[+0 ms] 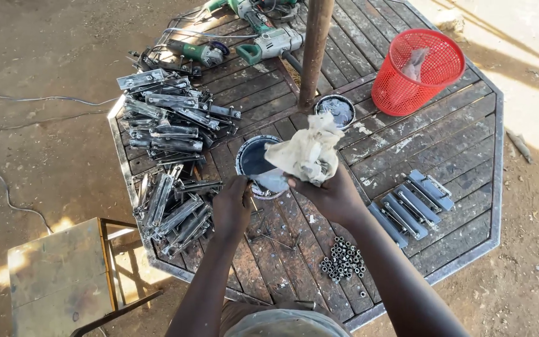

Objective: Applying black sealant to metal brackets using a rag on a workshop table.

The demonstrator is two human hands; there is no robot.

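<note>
Both arms reach forward over the slatted wooden table [407,143]. The right hand [332,196] is clenched around a crumpled, stained cloth [307,153]. The left hand [232,209], fingers curled, pinches something too small to tell, just below the round dark tin [254,159].
</note>
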